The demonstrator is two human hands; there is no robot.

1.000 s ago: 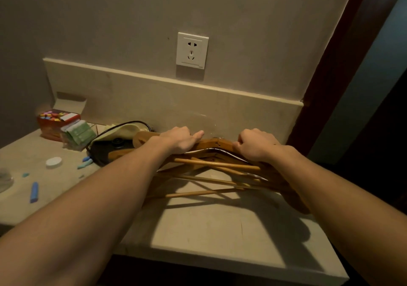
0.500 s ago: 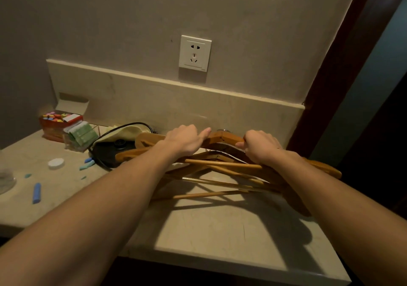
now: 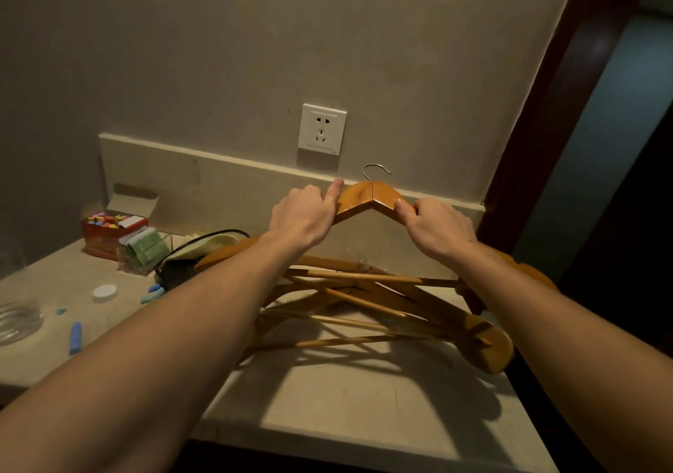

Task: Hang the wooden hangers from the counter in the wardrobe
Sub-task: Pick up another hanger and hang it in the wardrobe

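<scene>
A wooden hanger (image 3: 369, 198) with a metal hook is lifted above the stone counter (image 3: 349, 396), in front of the wall. My left hand (image 3: 304, 217) grips its left shoulder and my right hand (image 3: 435, 226) grips its right shoulder. Below it, a pile of several more wooden hangers (image 3: 382, 305) lies tangled on the counter, partly hidden by my forearms. The wardrobe is not in view.
A wall socket (image 3: 322, 129) is above the hanger. At the left of the counter stand a red box of coloured pieces (image 3: 113, 226), a green packet (image 3: 145, 250), a dark object with a cable (image 3: 182, 272), blue chalk pieces (image 3: 75, 337) and a glass (image 3: 18, 321). A dark door frame (image 3: 546, 137) rises on the right.
Both hands have raised the top hanger off the pile, so its hook and peak now show against the wall. The other hangers stay on the counter.
</scene>
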